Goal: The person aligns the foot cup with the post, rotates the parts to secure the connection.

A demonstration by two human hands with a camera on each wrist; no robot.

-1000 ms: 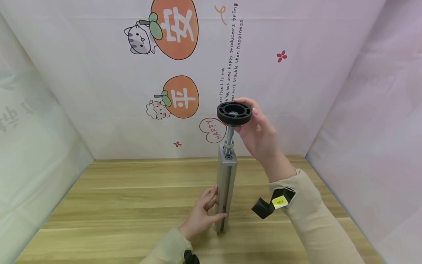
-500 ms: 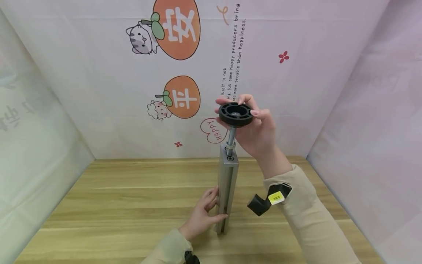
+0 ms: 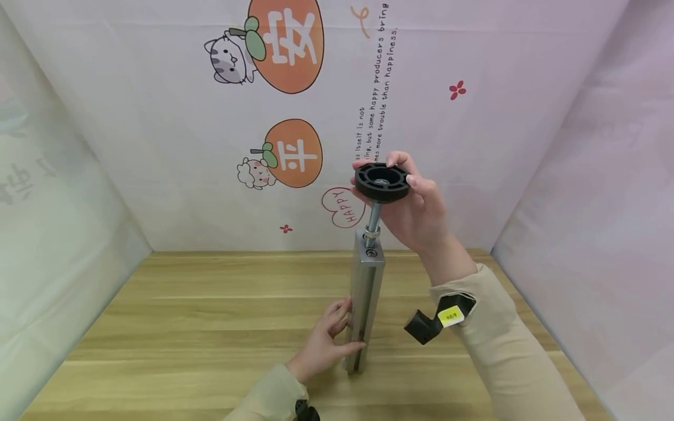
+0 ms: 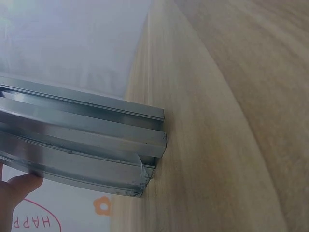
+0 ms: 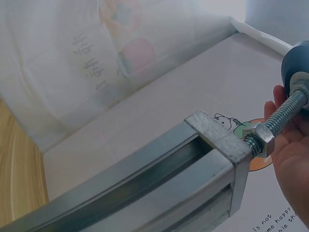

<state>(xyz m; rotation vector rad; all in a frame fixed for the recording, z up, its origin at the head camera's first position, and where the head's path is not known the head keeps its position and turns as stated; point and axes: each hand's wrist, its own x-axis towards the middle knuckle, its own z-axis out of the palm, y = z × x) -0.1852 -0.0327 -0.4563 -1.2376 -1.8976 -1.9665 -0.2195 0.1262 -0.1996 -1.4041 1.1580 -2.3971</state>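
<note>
A slotted aluminium profile (image 3: 365, 304) stands upright on the wooden table, leaning slightly right at the top. From its end plate (image 5: 227, 142) rises a threaded rod (image 5: 289, 111) with a hex nut (image 5: 260, 139) low on it, close to the plate. A round black levelling foot (image 3: 381, 190) crowns the rod, its hollow underside facing up. My right hand (image 3: 418, 216) grips the foot's rim, thumb on the near right side and fingers around the far side. Near the bottom, my left hand (image 3: 323, 345) holds the profile between thumb and fingers; in the left wrist view only fingertips (image 4: 24, 186) show.
The wood-grain table (image 3: 210, 316) spreads around the profile's base. Behind it hangs a white printed cloth (image 3: 174, 146), with pale cloth walls (image 3: 574, 193) at both sides. A black wrist camera (image 3: 423, 326) juts from the right sleeve.
My right fingers have shifted around the foot's rim, the thumb coming onto its near side. The profile's top and the foot have moved slightly right. My left hand keeps its hold.
</note>
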